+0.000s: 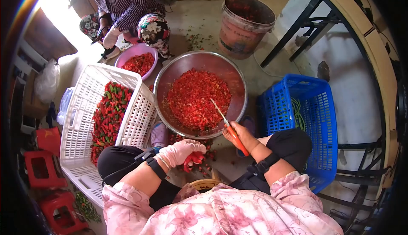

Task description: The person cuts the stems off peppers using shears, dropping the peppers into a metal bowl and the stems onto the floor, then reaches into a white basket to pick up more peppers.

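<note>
My left hand [179, 152], in a pale pink glove, is closed around a bunch of red chili peppers [192, 162] just below the near rim of a large metal bowl [166, 71]. Chopped red chili [197, 99] is heaped in the bowl. My right hand [244, 135] is bare and grips orange-handled scissors [239, 141]. Their blades point up and left over the chopped chili, and they look closed or nearly so.
On the left a white crate [80, 120] holds whole red and green chilies. A blue crate [325, 137] stands at the right, a large bucket [240, 37] behind the bowl. Another person [127, 5] crouches by a pink basin [151, 67]. Red stools [44, 167] are lower left.
</note>
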